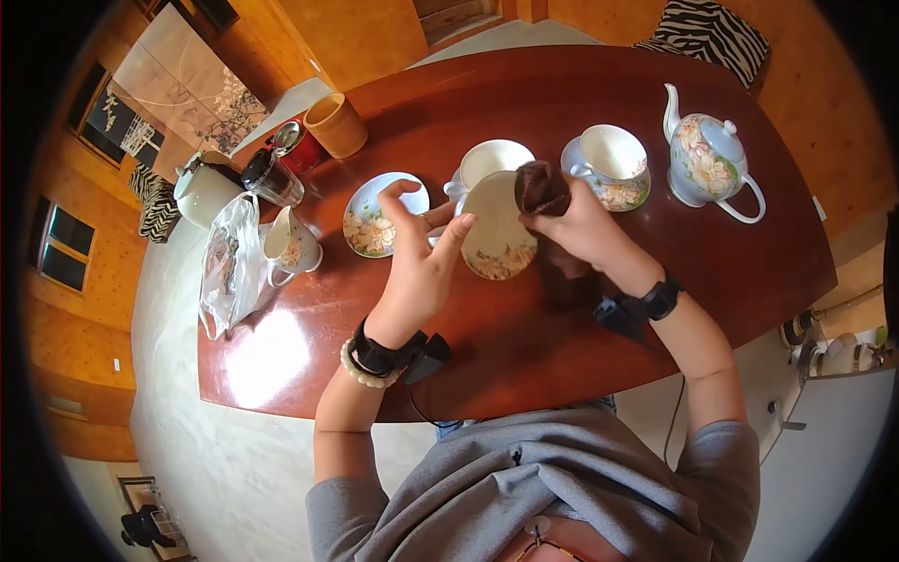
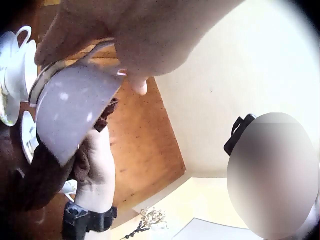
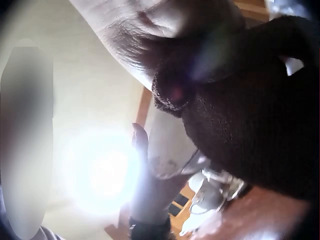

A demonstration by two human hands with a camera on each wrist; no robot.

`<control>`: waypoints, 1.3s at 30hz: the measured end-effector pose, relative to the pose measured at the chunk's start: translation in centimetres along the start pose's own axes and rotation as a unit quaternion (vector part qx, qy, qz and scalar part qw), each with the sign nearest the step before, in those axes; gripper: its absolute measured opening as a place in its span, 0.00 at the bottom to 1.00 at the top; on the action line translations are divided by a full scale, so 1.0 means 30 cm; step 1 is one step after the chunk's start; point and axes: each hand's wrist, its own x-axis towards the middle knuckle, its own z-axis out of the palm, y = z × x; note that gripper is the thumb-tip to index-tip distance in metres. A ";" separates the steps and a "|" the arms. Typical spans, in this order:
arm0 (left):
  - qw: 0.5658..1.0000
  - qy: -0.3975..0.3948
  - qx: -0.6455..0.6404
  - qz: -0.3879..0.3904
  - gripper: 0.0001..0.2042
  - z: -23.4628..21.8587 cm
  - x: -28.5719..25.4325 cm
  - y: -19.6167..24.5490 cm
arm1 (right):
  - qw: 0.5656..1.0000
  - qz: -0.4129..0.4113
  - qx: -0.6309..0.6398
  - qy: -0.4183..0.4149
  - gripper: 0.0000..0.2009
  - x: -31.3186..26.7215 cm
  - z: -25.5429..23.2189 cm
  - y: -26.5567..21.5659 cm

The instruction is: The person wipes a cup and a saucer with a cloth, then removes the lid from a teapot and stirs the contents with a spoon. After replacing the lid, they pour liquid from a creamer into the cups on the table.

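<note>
A white teacup point(image 1: 501, 229) with a floral pattern is held up over the table, tilted so its pale inside faces the head camera. My left hand point(image 1: 419, 267) grips it at the handle side, with thumb and index finger spread. My right hand point(image 1: 599, 229) holds a bunched dark brown cloth point(image 1: 543, 189) at the cup's right rim. In the right wrist view the cloth point(image 3: 250, 115) hangs in a large fold and hides part of the cup point(image 3: 172, 142). The left wrist view shows the cup point(image 2: 75, 110) below the left hand point(image 2: 120, 35).
Behind the held cup stand a second cup point(image 1: 496, 161) and a cup on a saucer point(image 1: 613, 155). A floral teapot point(image 1: 707, 164) is at the right. Leftward are a floral saucer point(image 1: 370, 229), a creamer point(image 1: 292, 248), a plastic bag point(image 1: 229, 267) and a wooden cup point(image 1: 337, 126).
</note>
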 end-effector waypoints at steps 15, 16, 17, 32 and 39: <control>0.984 -0.081 0.145 -0.064 0.11 -0.011 -0.131 -0.140 | 0.973 0.178 0.134 -0.059 0.11 -0.198 -0.027 0.042; 0.980 -0.085 0.170 -0.055 0.11 -0.008 -0.135 -0.148 | 0.972 0.181 0.140 -0.058 0.12 -0.205 -0.028 0.049; 0.979 -0.089 0.181 -0.039 0.11 -0.007 -0.134 -0.163 | 0.970 0.183 0.147 -0.057 0.12 -0.212 -0.027 0.057; 0.982 -0.097 -0.020 -0.161 0.14 -0.002 -0.148 -0.240 | 0.967 0.182 0.173 0.028 0.15 -0.277 -0.135 0.056; 0.966 -0.163 0.086 -0.182 0.15 -0.012 -0.136 -0.204 | 0.965 0.167 0.190 0.070 0.17 -0.279 -0.188 0.079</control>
